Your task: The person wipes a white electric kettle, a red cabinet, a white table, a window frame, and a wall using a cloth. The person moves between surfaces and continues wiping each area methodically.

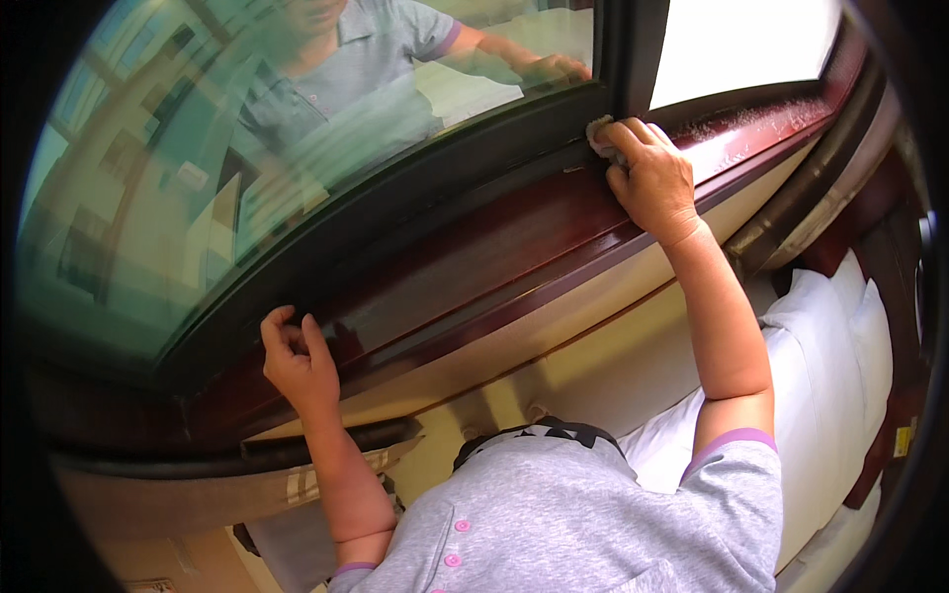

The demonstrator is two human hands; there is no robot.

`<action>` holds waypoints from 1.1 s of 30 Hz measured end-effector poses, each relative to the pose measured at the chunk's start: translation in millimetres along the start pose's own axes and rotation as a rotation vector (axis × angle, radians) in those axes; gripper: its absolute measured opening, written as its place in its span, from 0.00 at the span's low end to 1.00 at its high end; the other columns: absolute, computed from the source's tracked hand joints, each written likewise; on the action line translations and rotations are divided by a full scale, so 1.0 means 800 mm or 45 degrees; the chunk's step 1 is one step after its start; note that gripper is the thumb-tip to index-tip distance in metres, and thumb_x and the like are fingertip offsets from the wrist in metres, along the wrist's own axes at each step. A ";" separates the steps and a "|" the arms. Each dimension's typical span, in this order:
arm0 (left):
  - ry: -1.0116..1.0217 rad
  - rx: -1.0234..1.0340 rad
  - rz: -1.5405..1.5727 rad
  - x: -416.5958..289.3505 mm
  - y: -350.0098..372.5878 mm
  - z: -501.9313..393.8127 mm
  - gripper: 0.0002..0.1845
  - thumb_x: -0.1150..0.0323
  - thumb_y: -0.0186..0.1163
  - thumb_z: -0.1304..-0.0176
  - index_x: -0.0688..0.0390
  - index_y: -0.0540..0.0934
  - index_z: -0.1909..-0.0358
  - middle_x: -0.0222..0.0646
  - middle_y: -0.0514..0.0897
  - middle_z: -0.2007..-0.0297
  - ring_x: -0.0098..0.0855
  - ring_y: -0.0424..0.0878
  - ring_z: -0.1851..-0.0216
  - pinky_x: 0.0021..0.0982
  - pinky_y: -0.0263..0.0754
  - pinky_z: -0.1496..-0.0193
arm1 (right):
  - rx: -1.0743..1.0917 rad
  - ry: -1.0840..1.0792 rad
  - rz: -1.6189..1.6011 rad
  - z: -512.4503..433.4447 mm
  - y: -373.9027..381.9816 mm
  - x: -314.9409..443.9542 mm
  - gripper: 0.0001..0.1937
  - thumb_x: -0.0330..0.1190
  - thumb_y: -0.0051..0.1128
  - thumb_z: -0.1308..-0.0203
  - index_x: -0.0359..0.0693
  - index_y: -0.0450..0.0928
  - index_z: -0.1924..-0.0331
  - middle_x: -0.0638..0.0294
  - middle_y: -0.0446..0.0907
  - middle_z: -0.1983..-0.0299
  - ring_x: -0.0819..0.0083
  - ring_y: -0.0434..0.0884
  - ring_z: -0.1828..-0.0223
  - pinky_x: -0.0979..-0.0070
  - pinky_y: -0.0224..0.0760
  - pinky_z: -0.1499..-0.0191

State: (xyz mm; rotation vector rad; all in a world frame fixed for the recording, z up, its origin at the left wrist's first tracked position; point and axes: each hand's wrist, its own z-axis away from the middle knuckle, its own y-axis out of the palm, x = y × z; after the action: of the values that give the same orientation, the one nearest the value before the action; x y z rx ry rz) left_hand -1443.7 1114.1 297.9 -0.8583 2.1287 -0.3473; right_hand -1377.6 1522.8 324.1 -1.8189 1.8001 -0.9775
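My right hand (654, 178) grips a crumpled light cloth or pad (602, 139) and presses it to the lower corner of the dark window frame (474, 174). Under that hand runs a glossy dark red window sill (482, 252), with whitish specks or wet foam on its right part. My left hand (300, 359) is raised at the sill's left part, fingers curled and apart, holding nothing; whether it touches the sill I cannot tell. The window pane (296, 170) reflects my grey shirt and an arm.
To the right, a bed with white bedding (808, 378) and pillows (864, 326) stands below the sill. A dark rolled or bunched curtain (823, 185) hangs at the sill's right end. At lower left lies brownish fabric (222, 497).
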 end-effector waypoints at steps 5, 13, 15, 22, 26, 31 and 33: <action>-0.019 -0.022 -0.006 0.003 0.008 0.001 0.19 0.70 0.62 0.36 0.60 0.75 0.44 0.28 0.72 0.81 0.23 0.70 0.79 0.26 0.67 0.71 | -0.059 -0.009 -0.028 0.003 0.005 0.003 0.18 0.24 0.56 0.54 0.50 0.78 0.56 0.66 0.78 0.61 0.61 0.78 0.55 0.63 0.76 0.55; 0.058 0.081 -0.092 0.000 0.004 0.001 0.20 0.69 0.62 0.38 0.59 0.76 0.43 0.32 0.74 0.80 0.32 0.74 0.79 0.32 0.70 0.71 | -0.111 -0.004 -0.123 0.002 0.000 0.025 0.18 0.21 0.56 0.56 0.44 0.80 0.57 0.62 0.81 0.55 0.58 0.80 0.53 0.64 0.76 0.51; 0.078 0.096 -0.131 0.000 0.004 0.000 0.21 0.68 0.62 0.38 0.59 0.76 0.43 0.32 0.75 0.80 0.34 0.75 0.78 0.34 0.71 0.71 | -0.272 -0.219 -0.284 0.002 -0.001 0.059 0.20 0.20 0.56 0.60 0.41 0.82 0.57 0.56 0.82 0.54 0.55 0.80 0.54 0.63 0.77 0.49; 0.066 0.181 -0.171 0.002 0.004 0.000 0.22 0.67 0.62 0.38 0.60 0.75 0.42 0.33 0.77 0.79 0.37 0.77 0.75 0.38 0.72 0.70 | -0.187 -0.745 -0.518 -0.017 0.035 0.233 0.25 0.21 0.58 0.60 0.42 0.80 0.50 0.58 0.80 0.51 0.61 0.78 0.64 0.66 0.76 0.58; 0.103 0.170 -0.093 0.004 0.005 0.003 0.17 0.66 0.63 0.40 0.60 0.76 0.50 0.36 0.79 0.76 0.42 0.79 0.72 0.42 0.73 0.69 | -0.230 -0.994 -0.480 -0.033 0.067 0.307 0.20 0.31 0.57 0.52 0.40 0.79 0.52 0.62 0.78 0.49 0.67 0.77 0.57 0.72 0.70 0.58; 0.296 0.104 -0.161 0.009 0.004 0.002 0.13 0.66 0.64 0.44 0.59 0.75 0.59 0.42 0.81 0.73 0.49 0.80 0.68 0.47 0.75 0.67 | -0.164 -1.208 -0.419 -0.047 0.091 0.352 0.16 0.34 0.56 0.50 0.39 0.79 0.55 0.59 0.77 0.47 0.68 0.76 0.52 0.73 0.69 0.57; 0.283 0.078 -0.092 0.009 0.004 0.001 0.11 0.66 0.64 0.41 0.59 0.78 0.59 0.39 0.80 0.76 0.46 0.80 0.72 0.43 0.74 0.69 | -0.224 -1.176 -0.422 -0.049 0.094 0.354 0.18 0.33 0.57 0.51 0.42 0.79 0.53 0.63 0.78 0.46 0.69 0.77 0.55 0.73 0.70 0.58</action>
State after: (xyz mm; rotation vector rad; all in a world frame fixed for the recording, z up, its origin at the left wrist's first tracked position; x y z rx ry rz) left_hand -1447.7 1111.7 291.8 -0.8977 2.2805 -0.5654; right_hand -1479.0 1246.2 352.9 -2.1901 1.0437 0.0093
